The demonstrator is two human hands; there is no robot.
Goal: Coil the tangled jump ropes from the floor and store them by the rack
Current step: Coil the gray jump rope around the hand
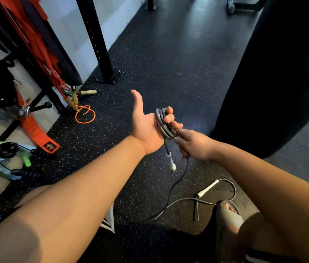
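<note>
My left hand (146, 124) is palm-up with the thumb out and its fingers curled round several loops of a grey jump rope (164, 123). One white handle (171, 162) hangs below that coil. Just to the right, my right hand (193, 144) grips the rope's free length, which drops to the floor and runs to a second white handle (207, 188). An orange rope (85, 114) with wooden handles lies at the foot of the rack (100, 44). At the left edge lie coiled black and green ropes (9, 158).
A black punching bag (275, 76) hangs close on the right. Red straps (36, 44) dangle from the rack on the left. My sandalled foot (227, 215) stands on the speckled rubber floor beside the trailing rope. A white wall runs behind the rack.
</note>
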